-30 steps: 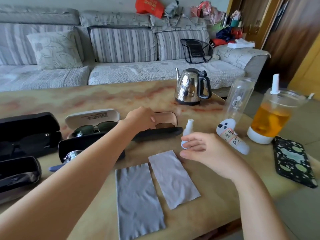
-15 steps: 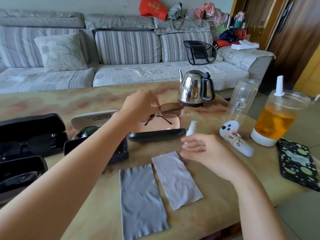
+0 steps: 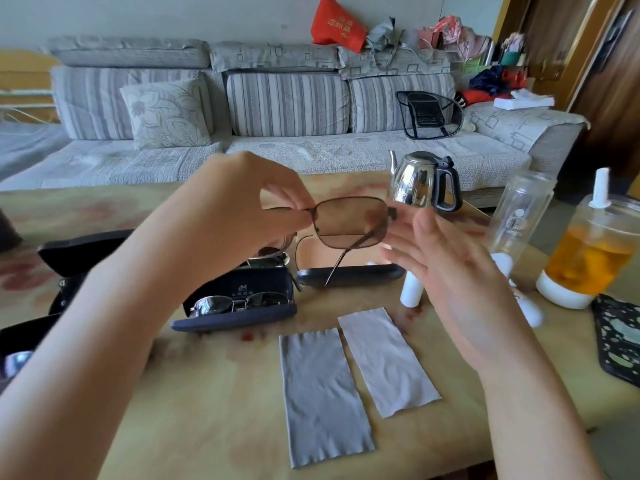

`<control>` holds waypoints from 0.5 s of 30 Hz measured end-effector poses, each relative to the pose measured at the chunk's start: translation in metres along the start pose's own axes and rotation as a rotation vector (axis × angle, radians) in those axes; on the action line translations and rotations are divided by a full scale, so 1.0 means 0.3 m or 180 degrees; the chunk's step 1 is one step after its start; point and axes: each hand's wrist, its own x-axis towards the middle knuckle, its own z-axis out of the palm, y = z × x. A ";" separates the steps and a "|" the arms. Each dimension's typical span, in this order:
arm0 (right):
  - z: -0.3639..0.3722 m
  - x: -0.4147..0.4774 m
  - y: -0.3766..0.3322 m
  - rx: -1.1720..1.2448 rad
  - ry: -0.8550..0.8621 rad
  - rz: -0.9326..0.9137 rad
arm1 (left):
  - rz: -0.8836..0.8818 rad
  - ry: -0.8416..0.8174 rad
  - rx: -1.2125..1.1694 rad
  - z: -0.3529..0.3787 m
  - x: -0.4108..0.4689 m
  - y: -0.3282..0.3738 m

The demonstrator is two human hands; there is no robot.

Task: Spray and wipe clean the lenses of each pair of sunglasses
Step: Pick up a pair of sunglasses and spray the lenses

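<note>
- Head view: the left hand (image 3: pixel 242 202) holds a pair of brown-lensed sunglasses (image 3: pixel 349 221) in the air above the surface (image 3: pixel 207 410). Its thumb and fingers (image 3: pixel 294 206) pinch the frame beside the visible lens, and one temple arm hangs down unfolded.
- The right hand (image 3: pixel 446 271) is just beside the sunglasses, its fingers straight and spread wide, holding nothing. Whether its thumb touches the frame's outer corner cannot be told.
- A white spray bottle (image 3: pixel 412 289) stands on the surface, partly hidden behind the right hand.
- An empty open case (image 3: pixel 349 273) lies below the raised sunglasses.
- Two grey cloths (image 3: pixel 322 389) lie flat, side by side.
- A second pair of sunglasses (image 3: pixel 239 302) rests in a dark case (image 3: pixel 235 318).
- A steel kettle (image 3: pixel 422 181) stands beyond.
</note>
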 end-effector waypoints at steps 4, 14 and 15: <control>0.043 -0.015 -0.050 0.0153 -0.0156 -0.0232 | 0.0095 0.0151 -0.0121 -0.059 -0.043 0.042; 0.086 -0.045 -0.049 0.0699 -0.0485 -0.0121 | -0.0520 -0.0157 -0.0811 -0.059 -0.179 -0.026; 0.089 -0.044 -0.041 0.0708 -0.0501 -0.0100 | -0.0590 -0.0184 -0.0889 -0.062 -0.189 -0.036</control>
